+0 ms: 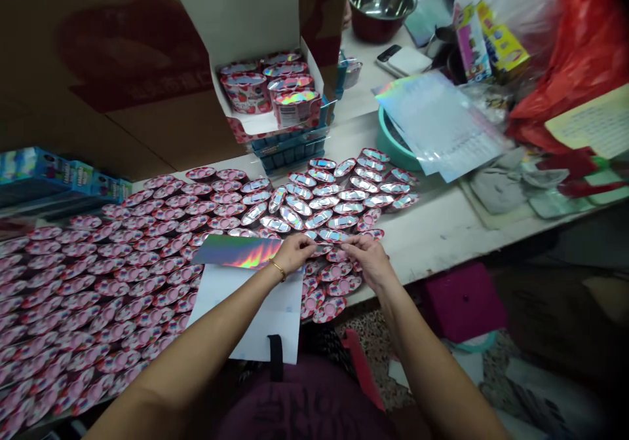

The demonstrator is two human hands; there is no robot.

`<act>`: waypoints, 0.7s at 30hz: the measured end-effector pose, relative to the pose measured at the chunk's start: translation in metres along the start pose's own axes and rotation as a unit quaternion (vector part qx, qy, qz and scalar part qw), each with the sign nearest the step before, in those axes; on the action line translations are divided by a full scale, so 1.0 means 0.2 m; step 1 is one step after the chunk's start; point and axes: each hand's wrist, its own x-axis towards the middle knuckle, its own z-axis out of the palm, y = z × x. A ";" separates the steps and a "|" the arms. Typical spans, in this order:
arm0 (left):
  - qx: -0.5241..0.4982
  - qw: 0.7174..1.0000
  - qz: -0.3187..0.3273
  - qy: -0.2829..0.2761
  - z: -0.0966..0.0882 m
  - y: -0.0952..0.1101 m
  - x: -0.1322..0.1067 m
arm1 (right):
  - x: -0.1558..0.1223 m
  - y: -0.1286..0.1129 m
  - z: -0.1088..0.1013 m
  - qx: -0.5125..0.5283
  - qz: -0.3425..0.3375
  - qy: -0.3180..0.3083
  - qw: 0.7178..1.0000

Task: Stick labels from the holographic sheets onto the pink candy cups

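My left hand (296,254) is bent over the packs, thumb and fingertips drawn together. My right hand (367,258) faces it just across a small gap, thumb and forefinger brought close in the same way. The oval pack (322,250) I am working at lies between my two sets of fingertips, right at their level. Whether I grip its rim or some thin piece over it, I cannot tell; what is between my fingers is too small to make out.

Just beyond both hands sit the silver-topped packs (324,202), crowded together and turned at various angles. Nearer my body, below the gap between my hands, are a few pink-topped packs (335,271), and many more spread far out to the left of my left hand. Under my left wrist, which wears a gold bracelet (278,270), lies a sheet (265,309), white nearest me, with a rainbow-shiny strip along its far end.

Well beyond my left hand stands an open box (255,8) holding strawberry-printed cups (246,93). Past my right hand, farther off and to the right, shiny sheets (437,122) lie partly over a teal basin (386,132).
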 end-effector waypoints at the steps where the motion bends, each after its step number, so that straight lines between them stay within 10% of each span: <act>1: -0.030 0.999 -0.014 -0.001 0.02 0.01 0.03 | 0.01 0.00 -0.02 0.003 -0.009 0.020 1.000; 6: -0.020 0.998 -0.055 0.018 0.21 0.16 0.22 | 0.18 -0.01 -0.22 -0.020 -0.102 0.117 0.988; 12: 0.119 0.986 -0.108 0.035 0.44 0.32 0.43 | 0.44 -0.04 -0.44 -0.286 -0.203 0.151 0.924; 21: 0.241 0.954 -0.173 0.038 0.48 0.42 0.49 | 0.57 -0.01 -0.48 -0.425 -0.243 0.137 0.861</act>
